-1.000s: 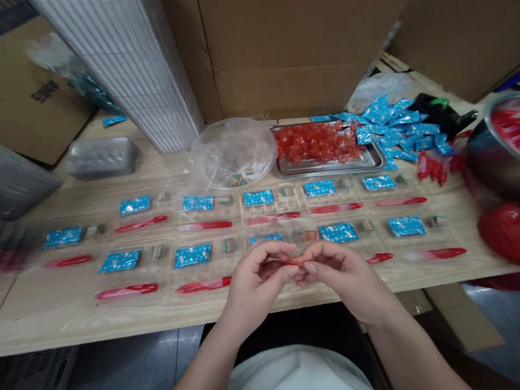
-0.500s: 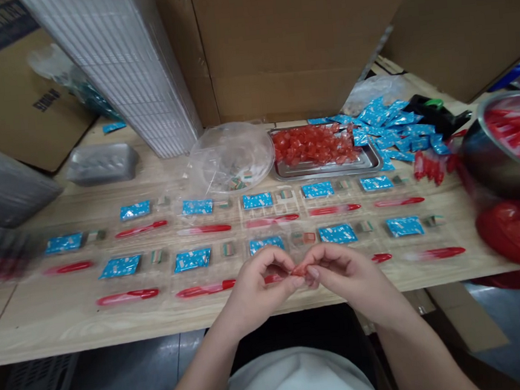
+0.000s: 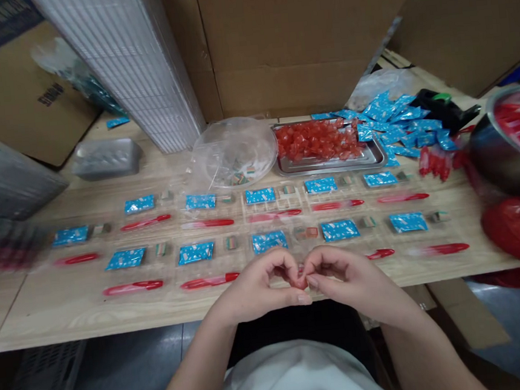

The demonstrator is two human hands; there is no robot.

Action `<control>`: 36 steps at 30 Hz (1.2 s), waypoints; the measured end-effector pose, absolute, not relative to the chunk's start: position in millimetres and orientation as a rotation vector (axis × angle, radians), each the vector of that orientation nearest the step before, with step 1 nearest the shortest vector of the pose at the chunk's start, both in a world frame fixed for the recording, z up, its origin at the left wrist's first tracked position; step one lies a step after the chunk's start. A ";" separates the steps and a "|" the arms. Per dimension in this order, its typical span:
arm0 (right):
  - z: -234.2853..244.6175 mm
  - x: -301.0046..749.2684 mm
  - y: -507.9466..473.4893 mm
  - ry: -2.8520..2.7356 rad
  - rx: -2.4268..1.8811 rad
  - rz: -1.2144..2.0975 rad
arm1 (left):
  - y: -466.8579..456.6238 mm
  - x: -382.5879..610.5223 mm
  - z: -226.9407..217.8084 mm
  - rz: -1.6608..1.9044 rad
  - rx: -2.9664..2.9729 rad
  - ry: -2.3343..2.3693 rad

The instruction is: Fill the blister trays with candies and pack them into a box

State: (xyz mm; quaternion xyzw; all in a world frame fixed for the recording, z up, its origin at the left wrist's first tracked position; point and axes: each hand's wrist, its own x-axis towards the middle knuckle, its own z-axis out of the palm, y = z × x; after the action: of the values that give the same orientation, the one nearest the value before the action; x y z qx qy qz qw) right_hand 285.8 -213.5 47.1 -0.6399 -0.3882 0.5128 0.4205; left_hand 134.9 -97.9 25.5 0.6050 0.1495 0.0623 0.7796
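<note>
Just over the table's front edge, my left hand [image 3: 263, 287] and my right hand [image 3: 346, 275] meet fingertip to fingertip. Pinched between them is a small red translucent piece [image 3: 300, 281], mostly covered by the fingers. Behind the hands lie clear plastic trays in two rows. Each tray around them bears a blue printed packet [image 3: 269, 241], a small striped block [image 3: 231, 242] and a red pen-shaped piece [image 3: 134, 287]. In the tray nearest my hands, a small red-edged piece [image 3: 311, 232] sits right of its packet.
A metal tray [image 3: 330, 166] of red pieces stands at the back, with a round clear lid-like dish [image 3: 205, 148] to its left. Blue packets [image 3: 399, 119] are heaped behind right. A steel bowl [image 3: 488, 151] stands far right; stacked clear trays [image 3: 134, 66] rise at back left.
My fingertips have shifted on the red piece, which is now more hidden, and the left thumb is straighter. The view has moved slightly; the trays lie as before.
</note>
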 end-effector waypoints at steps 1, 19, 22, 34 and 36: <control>45.5 285.9 -214.2 -0.926 -1.565 1.333 | -98.9 135.2 24.6 0.151 1.269 0.308; 34.5 289.5 -211.6 -0.705 -1.325 1.412 | -102.6 137.6 20.8 0.266 1.309 0.403; 32.7 290.2 -211.3 -0.629 -1.220 1.417 | -103.2 139.2 20.0 0.258 1.114 0.362; 21.8 275.7 -207.0 -1.128 -1.539 0.672 | -126.8 155.3 9.3 0.508 0.807 0.584; 22.7 277.1 -206.2 -1.208 -1.569 0.563 | -126.8 156.0 12.1 0.479 0.837 0.564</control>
State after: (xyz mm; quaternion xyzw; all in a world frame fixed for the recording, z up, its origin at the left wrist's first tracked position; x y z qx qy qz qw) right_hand 277.1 -206.2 22.7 -0.6530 -0.5029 0.2345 0.5154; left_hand 156.0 -126.8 12.1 0.3971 0.2675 0.2274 0.8480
